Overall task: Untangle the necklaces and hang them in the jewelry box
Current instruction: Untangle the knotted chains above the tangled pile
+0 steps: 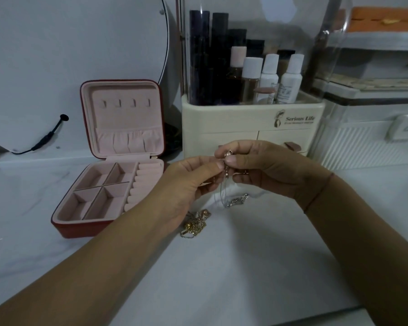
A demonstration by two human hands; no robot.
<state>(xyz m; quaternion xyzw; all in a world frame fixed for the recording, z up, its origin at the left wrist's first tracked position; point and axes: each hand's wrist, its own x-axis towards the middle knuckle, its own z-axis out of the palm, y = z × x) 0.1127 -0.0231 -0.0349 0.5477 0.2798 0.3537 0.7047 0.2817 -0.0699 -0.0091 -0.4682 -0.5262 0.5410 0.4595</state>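
Pinching narrowly in the head view, my left grip (189, 184) and right grip (264, 168) meet on the rose-gold necklace (227, 170), holding it above the table (245, 267), I judge so its links hang loose for picking apart. Thin strands trail down to a silver necklace (237, 200) lying below. A gold tangle (196, 225) lies near the left wrist. The jewelry box (108, 180) stands open at left, its lid hooks (125, 103) bare and facing me for hanging.

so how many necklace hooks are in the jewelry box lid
4, in one row across the upper part of the open jewelry box lid: far-left hook, centre-left hook, centre-right hook, far-right hook. All bare; none looks hidden.
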